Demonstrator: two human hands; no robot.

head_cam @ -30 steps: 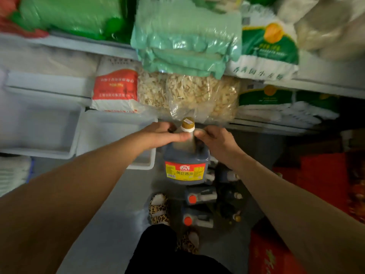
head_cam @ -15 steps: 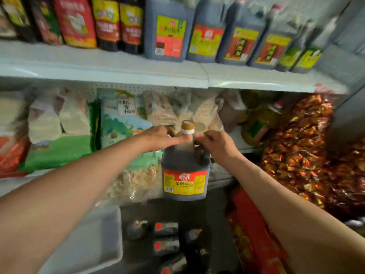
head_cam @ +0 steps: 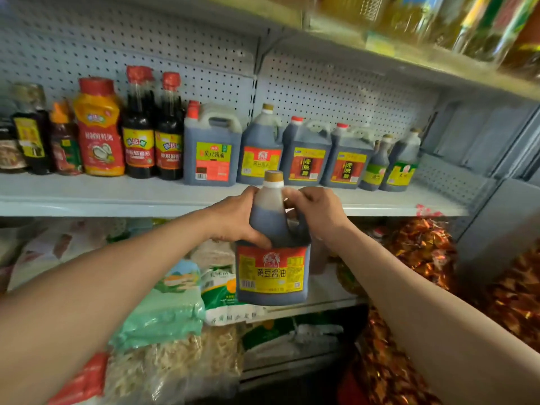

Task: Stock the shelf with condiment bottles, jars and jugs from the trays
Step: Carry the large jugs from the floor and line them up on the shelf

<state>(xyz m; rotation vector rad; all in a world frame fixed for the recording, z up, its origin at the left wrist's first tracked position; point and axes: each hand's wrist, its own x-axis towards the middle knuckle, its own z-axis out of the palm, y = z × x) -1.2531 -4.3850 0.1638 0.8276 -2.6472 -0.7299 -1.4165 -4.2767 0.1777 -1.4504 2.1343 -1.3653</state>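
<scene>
I hold a dark soy sauce jug (head_cam: 271,276) with a gold cap and a red and yellow label upright in front of the shelf (head_cam: 117,197). My left hand (head_cam: 236,217) grips its left shoulder. My right hand (head_cam: 318,214) is curled round the handle on its right side. The jug's cap is level with the shelf board's front edge. On the shelf behind stands a matching jug (head_cam: 260,150) among a row of other sauce jugs and bottles.
Red-capped bottles (head_cam: 152,133) and an orange squeeze bottle (head_cam: 99,130) fill the shelf's left part. A bare strip of shelf board runs in front of the row. Bagged goods (head_cam: 163,305) lie on the lower shelves, shiny wrapped sweets (head_cam: 420,252) at right. Another shelf (head_cam: 409,51) hangs overhead.
I have lifted the jug from near the floor up to the sauce shelf's height, and my view has tilted up with it. Both hands kept their hold.
</scene>
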